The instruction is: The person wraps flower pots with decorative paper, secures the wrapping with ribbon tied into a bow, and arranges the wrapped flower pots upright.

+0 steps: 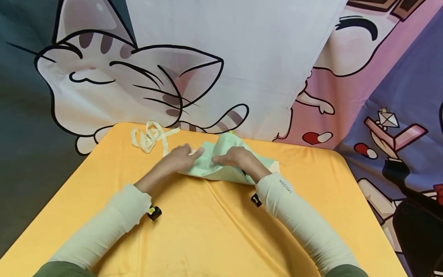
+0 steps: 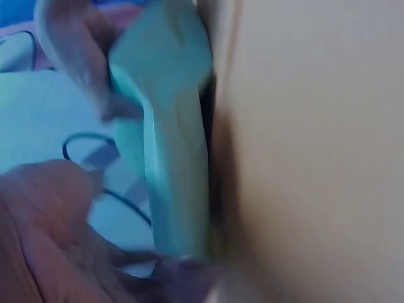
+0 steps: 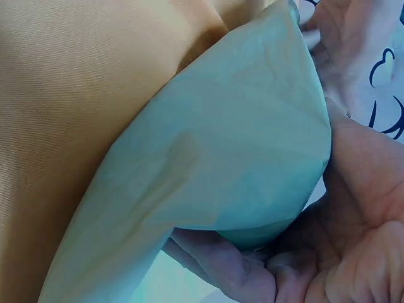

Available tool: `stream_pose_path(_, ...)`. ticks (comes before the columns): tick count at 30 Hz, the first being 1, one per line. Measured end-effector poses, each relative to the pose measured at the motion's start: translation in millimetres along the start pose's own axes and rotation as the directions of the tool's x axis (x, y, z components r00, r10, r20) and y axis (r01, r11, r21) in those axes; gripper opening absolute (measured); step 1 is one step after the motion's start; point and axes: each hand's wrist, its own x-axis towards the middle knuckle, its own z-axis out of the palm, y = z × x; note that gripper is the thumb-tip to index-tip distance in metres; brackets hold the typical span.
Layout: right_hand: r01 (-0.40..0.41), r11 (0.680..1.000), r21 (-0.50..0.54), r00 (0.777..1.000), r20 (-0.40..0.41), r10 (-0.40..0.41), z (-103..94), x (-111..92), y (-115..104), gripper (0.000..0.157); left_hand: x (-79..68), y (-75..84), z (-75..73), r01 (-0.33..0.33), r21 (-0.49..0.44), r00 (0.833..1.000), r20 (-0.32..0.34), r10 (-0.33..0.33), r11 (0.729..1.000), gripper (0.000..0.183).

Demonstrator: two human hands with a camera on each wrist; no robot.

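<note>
A mint-green sheet of wrapping paper point(image 1: 228, 173) with a paler underside lies creased and partly folded up near the far edge of the table. My right hand point(image 1: 237, 157) grips its raised fold, with fingers tucked behind the paper point(image 3: 252, 126) in the right wrist view. At the sheet's left end is my left hand point(image 1: 180, 157), its thumb spread away and its fingertips right at the paper's edge. Motion blurs this hand point(image 2: 69, 233) in the left wrist view. A small yellow bit point(image 1: 232, 132) shows behind the fold; whatever lies inside the paper is hidden.
A loosely looped cream ribbon point(image 1: 149, 138) lies at the back left, one tail running toward my left hand. Yellow cloth point(image 1: 194, 231) with soft wrinkles covers the table. Behind it hangs a cartoon-printed curtain point(image 1: 259, 69). Small black wrist devices point(image 1: 154, 212) sit beneath both forearms.
</note>
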Motion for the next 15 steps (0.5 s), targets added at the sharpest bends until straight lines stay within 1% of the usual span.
stream_pose_path(1, 0.002, 1.0, -0.001, 1.0, -0.004, -0.002, 0.4, 0, 0, 0.09, -0.1, -2.5, -4.5, 0.058, -0.002, 0.998, 0.014, -0.058, 0.998, 0.097)
stream_pose_path(2, 0.001, 1.0, 0.004, 1.0, -0.004, -0.001, 0.7, 0, 0, 0.09, 0.8, -5.0, -7.3, 0.12, -0.031, 0.992, 0.039, -0.118, 0.992, 0.097)
stream_pose_path(3, -0.001, 1.0, 0.006, 1.0, -0.005, 0.001, 1.0, 0, 0, 0.089, 2.4, -7.3, -8.8, 0.17, -0.092, 0.984, 0.076, -0.163, 0.981, 0.095)
stream_pose_path(4, -0.002, 1.0, 0.006, 1.0, -0.007, 0.002, 1.2, 0, 0, 0.089, 4.0, -9.0, -9.2, 0.212, -0.175, 0.974, 0.115, -0.194, 0.962, 0.093)
stream_pose_path(5, -0.001, 1.0, 0.0, 1.0, -0.01, 0.001, 1.5, 0, 0, 0.088, 5.9, -10.7, -8.0, 0.241, -0.277, 0.968, 0.142, -0.208, 0.93, 0.09)
stream_pose_path(6, -0.001, 1.0, 0.001, 1.0, -0.009, 0.001, 1.5, 0, 0, 0.088, 7.5, -11.9, -5.9, 0.254, -0.382, 0.966, 0.154, -0.21, 0.888, 0.089)
stream_pose_path(7, 0.002, 1.0, 0.001, 1.0, -0.008, -0.002, 1.5, 0, 0, 0.088, 9.1, -13.3, -3.5, 0.256, -0.475, 0.966, 0.153, -0.207, 0.842, 0.091)
stream_pose_path(9, 0.01, 1.0, 0.005, 1.0, -0.006, -0.009, 1.7, 0, 0, 0.087, 10.6, -15.5, 1.4, 0.241, -0.602, 0.97, 0.126, -0.207, 0.762, 0.099)
stream_pose_path(10, 0.014, 1.0, 0.005, 1.0, -0.007, -0.014, 1.7, 0, -1, 0.087, 10.2, -16.2, 3.6, 0.224, -0.636, 0.973, 0.096, -0.212, 0.739, 0.105)
stream_pose_path(11, 0.017, 1.0, 0.007, 1.0, -0.008, -0.017, 1.7, -1, -1, 0.087, 9.6, -16.7, 5.3, 0.21, -0.654, 0.973, 0.066, -0.222, 0.726, 0.108)
stream_pose_path(12, 0.018, 1.0, 0.011, 1.0, -0.008, -0.018, 1.4, -1, 0, 0.087, 8.6, -17.1, 6.7, 0.2, -0.665, 0.972, 0.041, -0.233, 0.72, 0.106)
stream_pose_path(13, 0.02, 1.0, 0.011, 1.0, -0.009, -0.019, 1.1, -1, 0, 0.087, 8.0, -17.3, 7.8, 0.197, -0.674, 0.969, 0.024, -0.246, 0.712, 0.102)
stream_pose_path(15, 0.016, 1.0, 0.006, 1.0, -0.006, -0.016, -0.1, -1, 0, 0.088, 6.6, -16.4, 9.0, 0.194, -0.704, 0.965, 0.013, -0.26, 0.684, 0.092)
